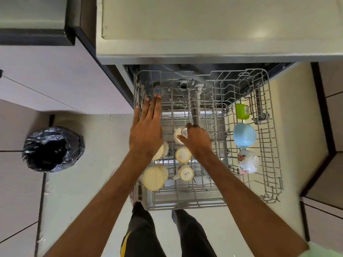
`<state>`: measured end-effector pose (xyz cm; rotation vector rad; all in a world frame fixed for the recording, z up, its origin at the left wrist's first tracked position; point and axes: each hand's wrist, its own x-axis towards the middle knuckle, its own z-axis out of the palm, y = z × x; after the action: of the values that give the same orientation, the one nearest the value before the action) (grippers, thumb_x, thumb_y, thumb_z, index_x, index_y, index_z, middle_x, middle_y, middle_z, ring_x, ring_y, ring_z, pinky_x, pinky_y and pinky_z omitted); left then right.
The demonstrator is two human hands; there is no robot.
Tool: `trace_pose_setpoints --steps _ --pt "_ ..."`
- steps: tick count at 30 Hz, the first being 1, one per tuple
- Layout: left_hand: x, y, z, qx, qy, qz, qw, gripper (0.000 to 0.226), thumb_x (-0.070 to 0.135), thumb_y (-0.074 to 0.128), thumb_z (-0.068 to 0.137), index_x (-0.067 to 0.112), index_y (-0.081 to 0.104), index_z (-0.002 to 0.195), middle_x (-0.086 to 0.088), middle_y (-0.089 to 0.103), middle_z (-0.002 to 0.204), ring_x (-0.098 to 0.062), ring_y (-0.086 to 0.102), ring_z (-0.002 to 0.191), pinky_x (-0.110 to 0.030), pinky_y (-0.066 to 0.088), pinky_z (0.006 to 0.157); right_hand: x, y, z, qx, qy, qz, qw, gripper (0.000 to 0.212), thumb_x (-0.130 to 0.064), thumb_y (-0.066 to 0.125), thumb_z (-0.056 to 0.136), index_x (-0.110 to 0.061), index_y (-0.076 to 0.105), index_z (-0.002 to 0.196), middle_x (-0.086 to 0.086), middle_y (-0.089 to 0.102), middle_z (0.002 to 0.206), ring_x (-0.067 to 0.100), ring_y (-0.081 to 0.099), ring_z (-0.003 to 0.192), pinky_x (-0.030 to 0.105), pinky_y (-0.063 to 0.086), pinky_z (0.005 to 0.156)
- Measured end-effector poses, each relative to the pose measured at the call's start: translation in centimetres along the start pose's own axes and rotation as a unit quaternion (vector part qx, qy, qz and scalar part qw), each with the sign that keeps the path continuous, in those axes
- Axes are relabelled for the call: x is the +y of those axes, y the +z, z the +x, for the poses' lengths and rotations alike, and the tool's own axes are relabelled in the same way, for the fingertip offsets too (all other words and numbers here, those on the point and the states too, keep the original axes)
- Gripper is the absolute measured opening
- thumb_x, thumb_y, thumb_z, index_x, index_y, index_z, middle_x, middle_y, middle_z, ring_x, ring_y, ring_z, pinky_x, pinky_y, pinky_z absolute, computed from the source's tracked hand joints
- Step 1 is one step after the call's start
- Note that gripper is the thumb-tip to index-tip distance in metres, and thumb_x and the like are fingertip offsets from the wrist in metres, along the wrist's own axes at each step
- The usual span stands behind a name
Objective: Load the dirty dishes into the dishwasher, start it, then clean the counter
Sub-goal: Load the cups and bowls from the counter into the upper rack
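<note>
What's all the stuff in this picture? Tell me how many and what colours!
Counter: one, pale grey, top.
Dishwasher rack: one, grey wire, pulled out below the counter.
Cream cups: five, cream, left half of the rack.
Green tub: one, bright green, rack's right side, farthest back.
Blue bowl: one, light blue, just in front of the tub.
Flowered cup: one, white with pink flowers, in front of the bowl.
Bin: one, black bag, floor at left.
Legs: two, black trousers, bottom.
Left hand: fingers straight, above the rack's left side.
Right hand: grips the farthest cream cup.
</note>
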<state>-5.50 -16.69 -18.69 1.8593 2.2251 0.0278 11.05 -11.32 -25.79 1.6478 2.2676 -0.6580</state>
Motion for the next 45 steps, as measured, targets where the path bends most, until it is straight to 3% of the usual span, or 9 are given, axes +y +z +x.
trace_pose_setpoints --steps 3,11,20,28,37,45 --pt "0.2 0.7 -0.1 -0.006 -0.007 -0.013 1.000 0.085 0.027 0.050 0.101 0.015 -0.014 0.155 -0.005 -0.009 0.165 -0.022 -0.010 0.151 -0.044 0.001 0.124 0.0 -0.1 0.1 0.016 0.021 -0.006 1.000 0.052 -0.048 0.060 0.095 -0.009 0.053 0.129 0.014 0.066 0.111 0.029 0.068 0.097 0.038 0.059 0.074" --pt "0.0 2.0 -0.8 -0.018 -0.013 -0.036 0.999 0.089 0.027 0.054 0.098 0.015 -0.012 0.157 -0.004 -0.008 0.165 -0.021 -0.009 0.151 -0.043 0.000 0.124 -1.0 1.5 0.1 -0.035 -0.008 -0.076 0.996 0.056 -0.041 0.058 0.098 -0.004 0.041 0.136 0.019 0.058 0.125 0.035 0.065 0.107 0.041 0.056 0.079" --pt "-1.2 2.6 -1.5 -0.022 -0.014 -0.042 0.999 0.087 0.029 0.053 0.099 0.016 -0.011 0.157 -0.004 -0.007 0.165 -0.022 -0.007 0.152 -0.041 0.001 0.124 -0.4 3.7 1.1 -0.031 -0.011 -0.036 0.999 0.062 -0.035 0.065 0.094 -0.007 0.037 0.142 0.019 0.047 0.138 0.036 0.048 0.128 0.047 0.055 0.092" --pt "-1.2 2.6 -1.6 -0.025 -0.001 -0.044 0.999 0.087 0.029 0.053 0.099 0.014 -0.010 0.157 -0.005 -0.004 0.165 -0.023 -0.004 0.152 -0.043 0.003 0.125 0.4 3.7 1.5 -0.041 -0.025 -0.051 0.998 0.061 -0.030 0.069 0.092 -0.010 0.040 0.142 0.014 0.046 0.141 0.033 0.044 0.131 0.047 0.054 0.093" --pt "-1.2 2.4 -1.5 -0.021 0.002 -0.047 0.999 0.088 0.030 0.054 0.099 0.014 -0.010 0.157 -0.004 -0.005 0.166 -0.023 -0.004 0.153 -0.041 0.002 0.125 0.7 3.7 1.0 0.000 -0.023 -0.022 0.999 0.058 -0.038 0.068 0.091 -0.005 0.047 0.134 0.015 0.055 0.130 0.031 0.056 0.118 0.042 0.053 0.089" --pt "-1.0 2.7 -1.5 -0.025 -0.001 -0.044 0.999 0.088 0.031 0.053 0.099 0.014 -0.010 0.157 -0.004 -0.006 0.166 -0.023 -0.004 0.153 -0.042 0.002 0.125 0.9 3.7 1.5 -0.029 -0.055 -0.046 0.997 0.062 -0.034 0.071 0.089 -0.008 0.043 0.138 0.014 0.048 0.137 0.032 0.045 0.127 0.047 0.053 0.092"
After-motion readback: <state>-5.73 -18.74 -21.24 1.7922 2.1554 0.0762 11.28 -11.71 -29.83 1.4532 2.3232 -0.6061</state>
